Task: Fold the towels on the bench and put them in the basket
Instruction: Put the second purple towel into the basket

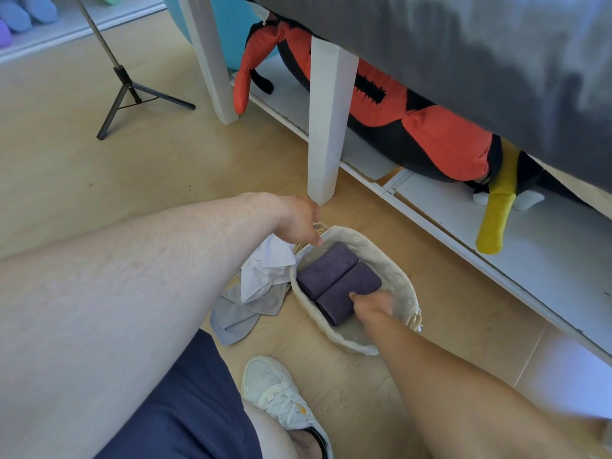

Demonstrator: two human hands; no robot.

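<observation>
Towels of soft dark-purple cloth [339,282] lie light in the lined oval wicker basket [405,286]; right hand [372,303] presses one, left hand [298,221] pinches the rim handle.

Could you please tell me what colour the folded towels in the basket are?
Dark purple towels, clearest in the head view.
</observation>
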